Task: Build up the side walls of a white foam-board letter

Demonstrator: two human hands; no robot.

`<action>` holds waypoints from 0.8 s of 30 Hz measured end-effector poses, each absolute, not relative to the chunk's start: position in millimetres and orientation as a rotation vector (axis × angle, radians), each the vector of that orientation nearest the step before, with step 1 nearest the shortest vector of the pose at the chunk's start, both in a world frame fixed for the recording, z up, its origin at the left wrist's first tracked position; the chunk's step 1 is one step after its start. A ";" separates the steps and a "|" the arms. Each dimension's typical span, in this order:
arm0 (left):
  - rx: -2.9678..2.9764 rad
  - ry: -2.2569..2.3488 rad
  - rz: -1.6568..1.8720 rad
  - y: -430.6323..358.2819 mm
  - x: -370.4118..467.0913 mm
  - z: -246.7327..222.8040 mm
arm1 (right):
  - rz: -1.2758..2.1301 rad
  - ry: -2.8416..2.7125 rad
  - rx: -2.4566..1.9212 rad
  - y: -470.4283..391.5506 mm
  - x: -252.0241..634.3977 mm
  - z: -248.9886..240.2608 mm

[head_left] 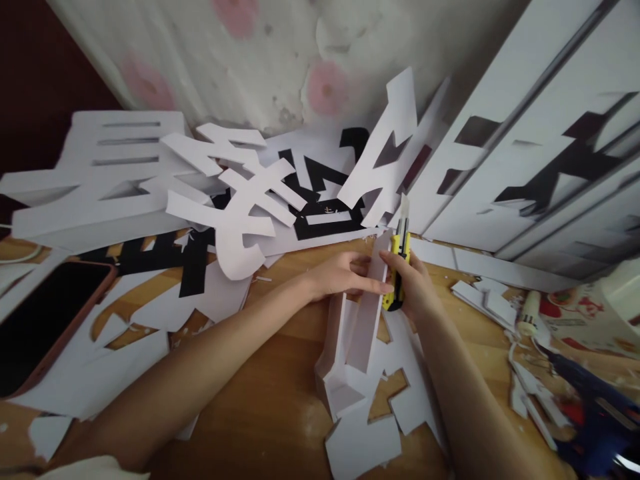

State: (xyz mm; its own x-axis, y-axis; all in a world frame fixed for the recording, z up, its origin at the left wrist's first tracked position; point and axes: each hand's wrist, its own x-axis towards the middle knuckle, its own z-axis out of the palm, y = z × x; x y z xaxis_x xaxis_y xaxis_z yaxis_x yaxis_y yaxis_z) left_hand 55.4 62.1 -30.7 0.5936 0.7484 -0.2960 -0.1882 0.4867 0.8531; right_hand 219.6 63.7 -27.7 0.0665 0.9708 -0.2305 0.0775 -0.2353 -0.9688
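My left hand point(343, 273) grips a long white board strip point(367, 330) between thumb and fingers. The strip stands on edge and joins a white angular form point(345, 393) with raised sides, low on the wooden table. In my right hand point(417, 283) is a yellow utility knife point(401, 243), its blade out and pointing away from me. The right thumb also touches the strip's upper part, close to the left fingers. Flat white board offcuts point(363, 440) with angular cutouts lie under and beside the form.
White cut-out characters point(245, 200) pile up at the back left, with black cut sheets point(327, 227) behind. A phone point(47, 320) lies left. Large cut white boards point(490, 160) lean at the right. A blue glue gun point(595, 407) and a printed container point(590, 320) stand near right.
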 end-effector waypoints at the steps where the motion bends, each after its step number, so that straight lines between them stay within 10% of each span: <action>1: 0.902 0.712 0.642 62.0 55.1 -31.8 | 1.309 -1.103 -1.470 63.6 219.6 -28.7; 24: 1.290 0.736 0.651 60.8 46.2 -20.7 | 1.492 -1.180 -1.111 63.6 222.9 -36.0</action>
State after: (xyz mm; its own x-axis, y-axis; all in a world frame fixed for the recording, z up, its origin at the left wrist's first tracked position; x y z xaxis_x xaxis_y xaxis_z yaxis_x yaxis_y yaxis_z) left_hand 46.2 60.8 -20.7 0.6143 0.7802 -0.1180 -0.0212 0.1658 0.9859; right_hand 222.9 63.6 -36.0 -0.1862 0.9762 -0.1111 -0.1166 -0.1342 -0.9841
